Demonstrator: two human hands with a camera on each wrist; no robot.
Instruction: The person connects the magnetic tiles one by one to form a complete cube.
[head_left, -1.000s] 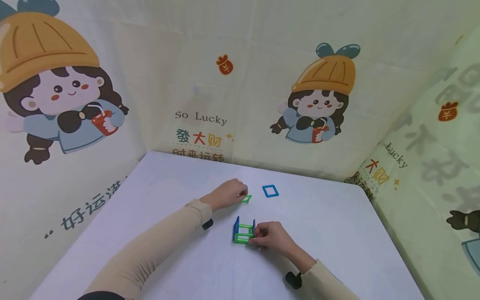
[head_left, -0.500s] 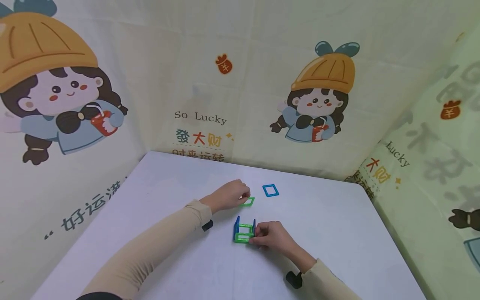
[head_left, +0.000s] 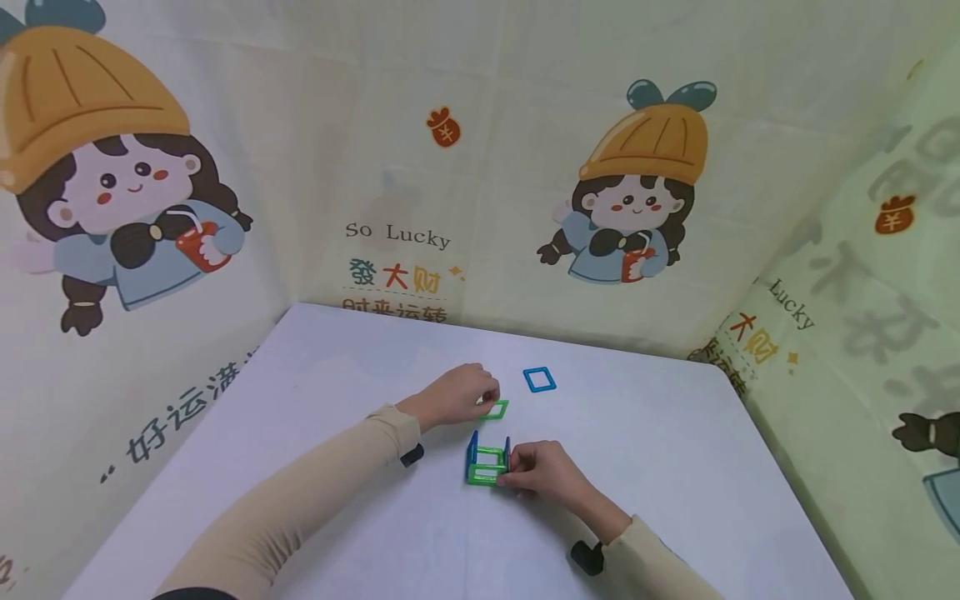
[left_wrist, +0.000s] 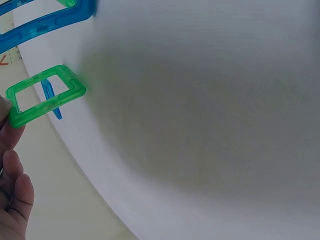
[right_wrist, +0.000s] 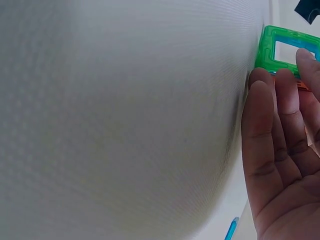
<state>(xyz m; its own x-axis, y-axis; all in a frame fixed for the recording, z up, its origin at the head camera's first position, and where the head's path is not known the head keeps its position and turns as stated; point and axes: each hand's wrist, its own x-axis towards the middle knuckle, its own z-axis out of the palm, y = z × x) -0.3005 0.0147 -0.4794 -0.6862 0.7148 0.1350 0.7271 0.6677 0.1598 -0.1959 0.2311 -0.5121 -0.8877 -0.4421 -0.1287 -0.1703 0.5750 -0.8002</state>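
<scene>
My left hand [head_left: 459,394] pinches a green square magnetic tile [head_left: 495,410] by its edge; the open-framed tile tilts above the table in the left wrist view. Nearer me stands a small structure of magnetic tiles [head_left: 486,477], with green frames at front and back and upright blue tiles on its left and right sides. My right hand [head_left: 546,472] holds its right side, thumb by the front corner and fingers along the side wall. A bit of orange-red shows beside those fingers in the right wrist view. The fingers hide part of that wall.
A single blue square magnetic tile [head_left: 540,380] lies flat on the white table [head_left: 637,433], beyond the structure and right of my left hand. A printed cloth [head_left: 510,208] hangs behind the table and along its sides.
My left hand has brought the green tile slightly toward me, and more of the tile now shows past the fingers. The right hand and the structure have stayed in place.
</scene>
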